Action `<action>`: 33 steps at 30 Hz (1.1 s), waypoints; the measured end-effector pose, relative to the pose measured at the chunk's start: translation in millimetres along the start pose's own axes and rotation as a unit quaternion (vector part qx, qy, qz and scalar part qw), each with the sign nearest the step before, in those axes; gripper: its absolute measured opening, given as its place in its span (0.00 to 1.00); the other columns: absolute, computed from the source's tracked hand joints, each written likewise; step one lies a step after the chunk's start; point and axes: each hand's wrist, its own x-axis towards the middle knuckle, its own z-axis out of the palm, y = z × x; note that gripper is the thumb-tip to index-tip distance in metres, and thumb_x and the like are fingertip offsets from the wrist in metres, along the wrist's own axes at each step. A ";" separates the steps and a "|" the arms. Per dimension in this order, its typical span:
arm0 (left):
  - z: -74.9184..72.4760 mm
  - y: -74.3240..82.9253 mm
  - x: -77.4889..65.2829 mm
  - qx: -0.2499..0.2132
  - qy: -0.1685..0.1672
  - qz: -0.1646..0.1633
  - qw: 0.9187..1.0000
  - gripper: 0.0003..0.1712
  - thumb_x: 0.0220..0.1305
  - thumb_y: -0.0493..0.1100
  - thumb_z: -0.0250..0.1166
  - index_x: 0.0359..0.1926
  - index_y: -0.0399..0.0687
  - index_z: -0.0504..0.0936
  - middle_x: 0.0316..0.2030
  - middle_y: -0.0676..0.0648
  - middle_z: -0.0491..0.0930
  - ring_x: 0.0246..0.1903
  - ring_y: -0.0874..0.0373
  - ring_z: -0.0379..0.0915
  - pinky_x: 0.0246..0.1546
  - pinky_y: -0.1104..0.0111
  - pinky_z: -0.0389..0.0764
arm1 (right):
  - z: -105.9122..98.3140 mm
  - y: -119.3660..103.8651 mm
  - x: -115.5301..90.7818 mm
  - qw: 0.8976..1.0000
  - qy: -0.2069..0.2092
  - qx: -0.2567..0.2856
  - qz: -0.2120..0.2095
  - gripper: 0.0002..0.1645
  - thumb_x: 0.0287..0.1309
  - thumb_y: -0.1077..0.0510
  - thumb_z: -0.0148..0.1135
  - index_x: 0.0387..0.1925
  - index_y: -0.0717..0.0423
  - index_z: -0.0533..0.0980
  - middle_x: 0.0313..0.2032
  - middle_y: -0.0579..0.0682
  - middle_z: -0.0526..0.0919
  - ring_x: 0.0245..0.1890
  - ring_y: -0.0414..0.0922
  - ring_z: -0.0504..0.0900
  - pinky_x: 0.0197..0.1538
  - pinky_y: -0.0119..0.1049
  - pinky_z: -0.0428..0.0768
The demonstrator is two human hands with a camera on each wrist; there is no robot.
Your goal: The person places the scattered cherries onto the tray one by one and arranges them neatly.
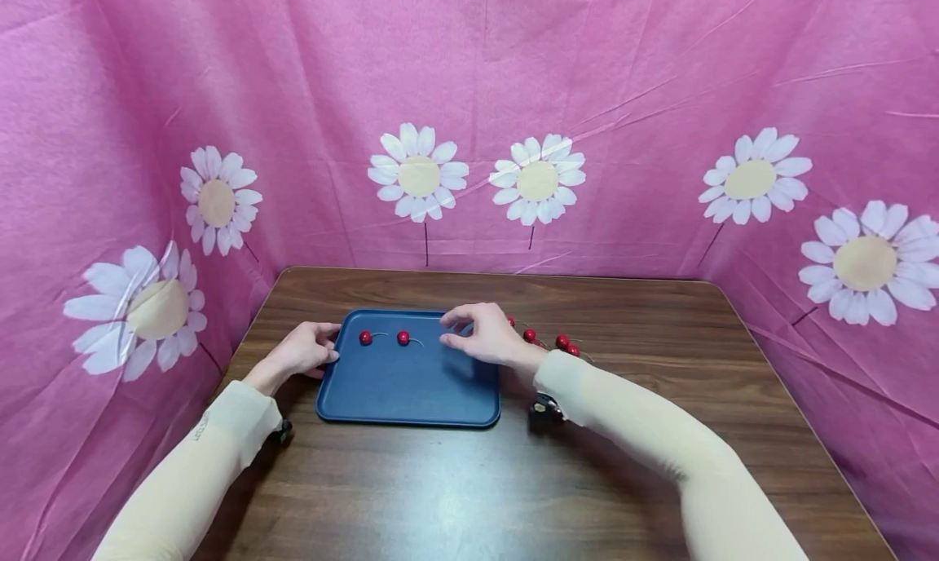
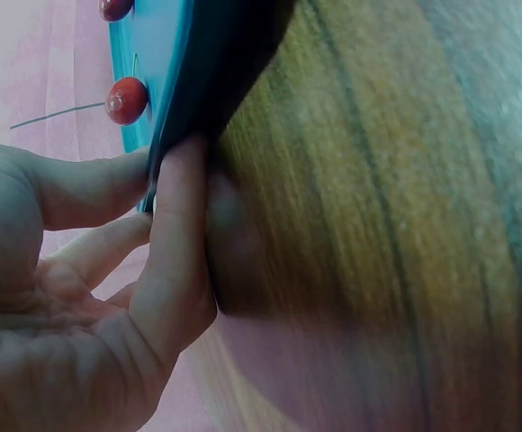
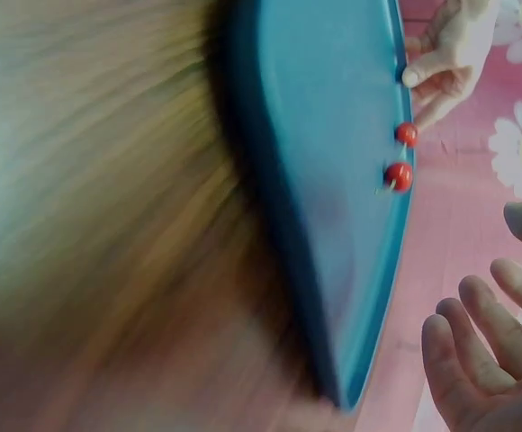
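A dark blue rectangular tray [image 1: 411,390] lies on the wooden table, with two red cherries on it near its far left, a left cherry [image 1: 366,337] and a right cherry [image 1: 403,338], each with a thin stem. My left hand [image 1: 302,349] grips the tray's left edge; in the left wrist view the rim sits between thumb and fingers. Above the tray's far right part hovers my right hand [image 1: 484,333], fingers apart and gently bent. Nothing shows between those fingers [image 3: 499,328] in the right wrist view.
Several more cherries [image 1: 562,342] lie on the wooden table [image 1: 660,341] to the right of the tray, partly hidden behind the right hand and wrist. A pink curtain [image 1: 469,72] with white daisies surrounds the table's back and sides.
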 end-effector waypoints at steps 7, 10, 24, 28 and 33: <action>0.3 -1.2 -0.8 -0.003 0.005 0.005 1.000 0.42 0.76 0.30 0.65 0.86 0.31 0.62 0.48 0.38 0.80 0.46 0.52 0.84 0.48 0.51 0.97 | -38.5 28.3 -43.6 0.998 0.051 0.025 0.028 0.21 0.68 0.54 0.80 0.59 0.55 0.90 0.54 0.61 0.94 0.50 0.55 0.93 0.49 0.39 0.90; 1.6 -2.3 -0.9 -0.007 0.005 0.006 1.000 0.42 0.76 0.30 0.66 0.85 0.31 0.63 0.48 0.38 0.81 0.46 0.52 0.85 0.48 0.50 0.96 | -56.6 37.7 -61.6 0.995 0.071 0.045 0.048 0.21 0.68 0.55 0.79 0.60 0.56 0.89 0.54 0.63 0.94 0.48 0.53 0.94 0.49 0.34 0.90; -1.4 -3.6 1.4 -0.005 -0.001 0.017 1.000 0.42 0.76 0.30 0.66 0.85 0.29 0.61 0.44 0.42 0.78 0.44 0.54 0.81 0.49 0.50 0.96 | -109.4 84.8 -124.4 0.982 0.144 0.022 0.121 0.21 0.70 0.55 0.79 0.60 0.58 0.88 0.54 0.62 0.94 0.41 0.39 0.93 0.41 0.25 0.87; -1.3 -2.0 0.1 -0.008 0.002 0.019 1.000 0.42 0.75 0.30 0.66 0.85 0.29 0.62 0.44 0.41 0.78 0.44 0.55 0.82 0.49 0.50 0.96 | -110.8 102.5 -137.9 0.980 0.142 0.003 0.141 0.21 0.68 0.57 0.79 0.59 0.60 0.88 0.51 0.62 0.95 0.38 0.33 0.89 0.39 0.25 0.86; -0.6 -0.5 -1.3 -0.011 0.004 0.018 1.000 0.42 0.75 0.30 0.66 0.85 0.29 0.62 0.46 0.40 0.79 0.44 0.54 0.83 0.48 0.49 0.96 | -112.4 117.0 -148.4 0.980 0.139 -0.016 0.142 0.19 0.65 0.59 0.80 0.56 0.60 0.90 0.49 0.61 0.96 0.37 0.27 0.87 0.41 0.22 0.83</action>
